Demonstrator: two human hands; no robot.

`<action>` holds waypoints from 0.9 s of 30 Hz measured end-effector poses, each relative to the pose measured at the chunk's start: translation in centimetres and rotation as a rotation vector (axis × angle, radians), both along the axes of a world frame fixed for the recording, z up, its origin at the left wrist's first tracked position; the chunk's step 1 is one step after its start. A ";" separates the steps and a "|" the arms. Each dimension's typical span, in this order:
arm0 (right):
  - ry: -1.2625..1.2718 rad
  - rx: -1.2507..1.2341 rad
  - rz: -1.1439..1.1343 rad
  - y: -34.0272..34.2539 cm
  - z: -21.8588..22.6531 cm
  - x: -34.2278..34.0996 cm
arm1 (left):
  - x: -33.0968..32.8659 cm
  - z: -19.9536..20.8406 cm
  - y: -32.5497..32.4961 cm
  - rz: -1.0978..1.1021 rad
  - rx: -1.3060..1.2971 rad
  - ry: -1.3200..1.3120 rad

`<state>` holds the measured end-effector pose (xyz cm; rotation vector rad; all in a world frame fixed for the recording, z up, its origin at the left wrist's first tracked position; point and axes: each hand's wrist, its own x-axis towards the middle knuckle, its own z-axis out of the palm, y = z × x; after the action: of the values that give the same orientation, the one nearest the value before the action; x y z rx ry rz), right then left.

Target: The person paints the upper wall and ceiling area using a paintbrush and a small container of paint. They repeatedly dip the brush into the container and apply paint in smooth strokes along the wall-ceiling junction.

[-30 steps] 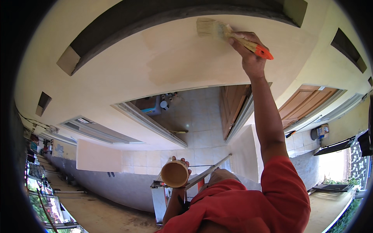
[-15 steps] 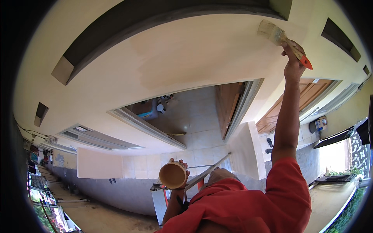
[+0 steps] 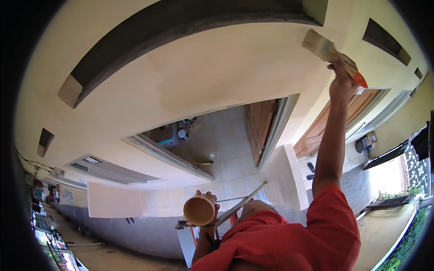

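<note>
My right hand [image 3: 342, 77], arm stretched up, is closed around the wooden handle of a wide paintbrush [image 3: 322, 46]. The handle's red end sticks out below the fingers, and the pale bristles lie against or close to the cream wall [image 3: 217, 63], under a dark recess; contact is hard to tell. Low in front of my body, my left hand [image 3: 213, 212] grips a round tub [image 3: 199, 210] by its side. Its mouth faces me and its inside is tan. A darker, wet-looking patch spreads over the wall left of the brush.
A metal ladder [image 3: 242, 204] stands at my body. Below the wall a doorway opens onto a tiled room, with a wooden door [image 3: 261, 126] swung inward. Low wall stubs [image 3: 113, 200] flank it. A long dark recess [image 3: 181, 22] curves overhead. Sandals and a bucket [image 3: 365, 142] sit at right.
The brush and my right hand have shifted slightly down and to the right in the picture. The whole view has tilted a little; the tub stays in my left hand.
</note>
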<state>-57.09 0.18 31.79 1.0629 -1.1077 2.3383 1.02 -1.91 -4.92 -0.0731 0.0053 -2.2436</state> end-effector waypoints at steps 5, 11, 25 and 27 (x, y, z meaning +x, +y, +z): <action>0.018 0.232 0.302 -5.3 1.7 5.6 | -0.1 0.5 0.3 -0.004 -0.040 -0.018; 0.055 0.108 0.157 -4.2 1.3 -2.1 | 0.9 -1.6 -0.2 0.010 -0.060 -0.029; -0.296 -0.085 -0.232 4.6 -1.9 -8.6 | 0.3 -0.3 0.2 -0.002 -0.028 -0.032; -0.391 -0.119 -0.109 5.9 -4.5 -7.0 | -0.1 0.5 0.4 0.010 -0.063 -0.044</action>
<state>-64.07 6.07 27.33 0.4998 -1.1051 2.5496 0.90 -1.50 -4.43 -0.0580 -0.0889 -2.2348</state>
